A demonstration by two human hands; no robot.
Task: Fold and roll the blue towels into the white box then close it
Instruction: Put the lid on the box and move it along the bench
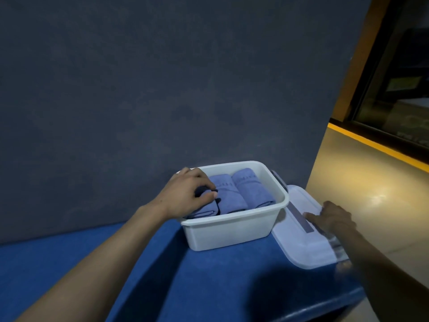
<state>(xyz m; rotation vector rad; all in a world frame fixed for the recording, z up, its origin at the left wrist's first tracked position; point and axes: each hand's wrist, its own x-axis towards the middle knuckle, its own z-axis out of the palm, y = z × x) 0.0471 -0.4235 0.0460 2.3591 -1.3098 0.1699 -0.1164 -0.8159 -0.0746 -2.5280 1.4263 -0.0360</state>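
Observation:
The white box (232,231) stands on the blue table, near its far right corner. Three rolled blue towels lie side by side in it: a left roll (205,209), a middle roll (228,196) and a right roll (251,188). My left hand (188,191) reaches into the box's left side, fingers curled over the top of the left roll. The box's translucent white lid (301,242) lies flat on the table to the right of the box. My right hand (332,219) rests on the lid with its fingers stretched over the lid's grey handle strip.
A dark grey wall rises right behind the table. The blue table surface (185,275) extends toward me and to the left. The table's right edge drops to a lit floor (359,189) with a yellow line. The lid overhangs that right edge.

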